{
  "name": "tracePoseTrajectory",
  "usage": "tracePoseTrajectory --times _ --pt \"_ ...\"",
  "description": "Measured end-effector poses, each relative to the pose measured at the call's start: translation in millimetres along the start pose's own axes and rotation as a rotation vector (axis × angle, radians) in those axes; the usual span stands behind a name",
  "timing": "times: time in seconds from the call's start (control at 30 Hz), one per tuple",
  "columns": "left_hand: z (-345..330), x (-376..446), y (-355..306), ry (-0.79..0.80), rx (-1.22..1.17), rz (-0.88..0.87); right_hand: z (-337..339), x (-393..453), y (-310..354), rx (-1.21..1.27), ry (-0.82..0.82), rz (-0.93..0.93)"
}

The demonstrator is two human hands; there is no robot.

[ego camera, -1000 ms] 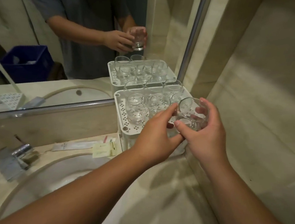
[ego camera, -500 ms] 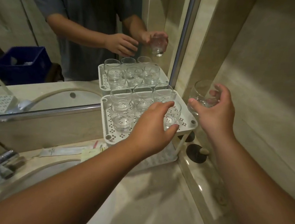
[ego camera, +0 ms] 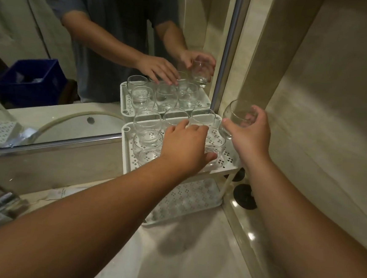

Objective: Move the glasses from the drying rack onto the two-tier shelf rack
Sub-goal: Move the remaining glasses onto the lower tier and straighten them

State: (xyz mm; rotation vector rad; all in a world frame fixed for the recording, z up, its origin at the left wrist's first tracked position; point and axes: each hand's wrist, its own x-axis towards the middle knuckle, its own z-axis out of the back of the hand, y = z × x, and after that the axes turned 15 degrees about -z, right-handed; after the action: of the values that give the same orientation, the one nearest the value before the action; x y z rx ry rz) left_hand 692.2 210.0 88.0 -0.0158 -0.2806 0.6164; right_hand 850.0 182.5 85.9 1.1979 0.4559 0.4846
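While the right hand is holding a glass upright just right of the shelf rack, the left hand is gripping another glass on its top tier.

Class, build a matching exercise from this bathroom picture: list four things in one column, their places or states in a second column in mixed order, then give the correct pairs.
Things
1. Clear round drinking glass
2. White perforated two-tier shelf rack
3. Left hand
4. Dark blue plastic crate

Places or states
A. Seen only in the mirror
B. Over the glasses on the top tier
C. Held in the right hand, beside the rack
D. Standing on the counter against the mirror

Pairs: 1-C, 2-D, 3-B, 4-A
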Motion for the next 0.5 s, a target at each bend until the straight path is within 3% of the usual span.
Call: tracePoseTrajectory --times 0.5 --pt "1.3 -6.2 4.4 -0.051 -0.090 -0.007 -7.9 -1.6 -0.6 -0.289 0.050 -0.036"
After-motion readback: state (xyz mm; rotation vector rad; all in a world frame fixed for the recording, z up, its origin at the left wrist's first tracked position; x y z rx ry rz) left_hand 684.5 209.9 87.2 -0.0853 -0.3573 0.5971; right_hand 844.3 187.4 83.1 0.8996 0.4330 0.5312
